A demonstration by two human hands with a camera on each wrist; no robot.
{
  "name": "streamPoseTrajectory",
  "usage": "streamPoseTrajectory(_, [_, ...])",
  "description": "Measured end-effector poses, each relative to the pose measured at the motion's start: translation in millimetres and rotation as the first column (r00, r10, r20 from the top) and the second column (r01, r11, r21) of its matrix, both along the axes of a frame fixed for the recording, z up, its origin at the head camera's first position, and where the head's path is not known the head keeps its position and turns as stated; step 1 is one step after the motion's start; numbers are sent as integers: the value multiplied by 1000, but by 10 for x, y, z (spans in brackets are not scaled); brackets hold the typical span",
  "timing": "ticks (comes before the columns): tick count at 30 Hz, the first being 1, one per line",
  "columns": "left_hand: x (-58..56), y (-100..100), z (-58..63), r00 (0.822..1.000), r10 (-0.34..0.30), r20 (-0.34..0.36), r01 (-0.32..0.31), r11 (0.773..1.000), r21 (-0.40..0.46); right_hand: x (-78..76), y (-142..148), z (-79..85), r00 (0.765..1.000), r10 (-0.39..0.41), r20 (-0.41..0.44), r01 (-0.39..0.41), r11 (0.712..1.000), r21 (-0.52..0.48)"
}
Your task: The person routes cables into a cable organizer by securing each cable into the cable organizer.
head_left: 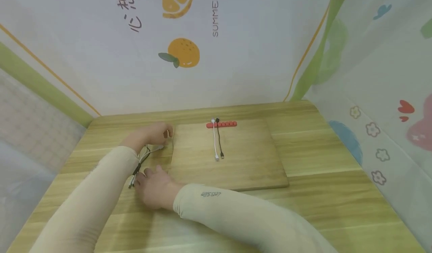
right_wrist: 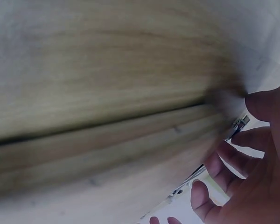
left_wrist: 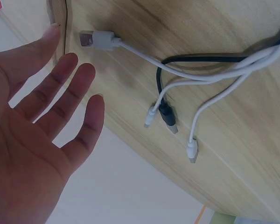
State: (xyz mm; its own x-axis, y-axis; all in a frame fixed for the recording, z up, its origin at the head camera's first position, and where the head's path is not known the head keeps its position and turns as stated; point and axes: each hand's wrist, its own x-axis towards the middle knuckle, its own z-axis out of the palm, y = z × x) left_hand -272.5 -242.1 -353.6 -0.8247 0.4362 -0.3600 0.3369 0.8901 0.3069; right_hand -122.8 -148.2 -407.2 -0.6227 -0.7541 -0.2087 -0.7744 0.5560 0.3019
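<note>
At the left of the table lies a bundle of white and black USB cables (head_left: 144, 156), gathered at a dark band (head_left: 137, 168). My left hand (head_left: 156, 134) hovers by its far end with fingers spread and holding nothing. Close to those fingertips in the left wrist view is a white USB plug (left_wrist: 102, 40); a black plug (left_wrist: 168, 116) and smaller white connectors lie farther along. My right hand (head_left: 154, 187) is beside the bundle's near end, its fingers loosely bent. The right wrist view shows metal cable ends (right_wrist: 242, 122) just beyond those fingers.
A wooden board (head_left: 249, 159) lies mid-table, right of both hands. Across its far edge sits a red cable-holder strip (head_left: 230, 124), with a white cable (head_left: 214, 140) and a black cable (head_left: 219, 138) in it. A printed curtain (head_left: 243, 65) hangs behind the table.
</note>
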Motion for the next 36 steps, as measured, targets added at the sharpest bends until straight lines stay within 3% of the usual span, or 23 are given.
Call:
streamPoseTrajectory(6, [7,-30,26,1000,-13,-20,13,1000,-5,26,-8,21,1000,7,-8,-8,1000,-25])
streamPoseTrajectory(13, [54,-83,-23,1000,-10,-14,8,995,-98,55,-28,12,1000,25,6,-24,999,-35])
streamPoseTrajectory(22, [79,-156,-147,1000,11,-28,-12,998,-59,83,-37,18,998,42,41,-43,999,27])
streamPoseTrajectory(29, [27,-229,-191,997,37,-64,-42,997,-63,94,-11,71,997,32,77,-36,999,41])
streamPoseTrajectory(36, [36,-273,-134,997,37,-65,-41,998,-48,77,32,116,991,135,4,-135,991,6])
